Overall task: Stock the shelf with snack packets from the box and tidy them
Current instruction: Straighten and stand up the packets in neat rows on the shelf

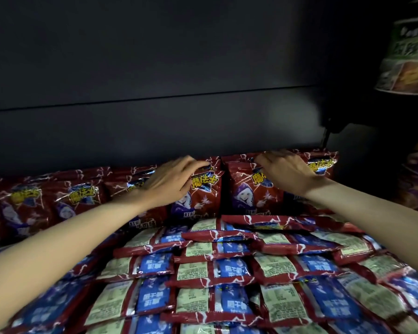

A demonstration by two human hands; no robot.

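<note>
Here, stock item: red foil snack packets, front face printed with yellow block characters reading 魔法士 on a blue burst, a hooded figure in purple below, and white lightning-like veins across the red ground. Smaller print at the bottom edge is too blurred to read.

Standing row [82,198]: packets upright, fronts outward, against the dark back panel [155,68] of the shelf, running from far left to right of centre.

Flat stock [203,273]: packets laid back-side up in overlapping rows nearer the camera; backs show a pale green text block beside a blue panel with white characters, not legible.

Left hand [169,182]: fingers curled over the top edge of an upright packet [200,191], gripping it.

Right hand [285,172]: fingers curled over the top of the neighbouring packet [251,194], gripping it.

Far right: noodle cup [408,56], lettering blurred.
</note>
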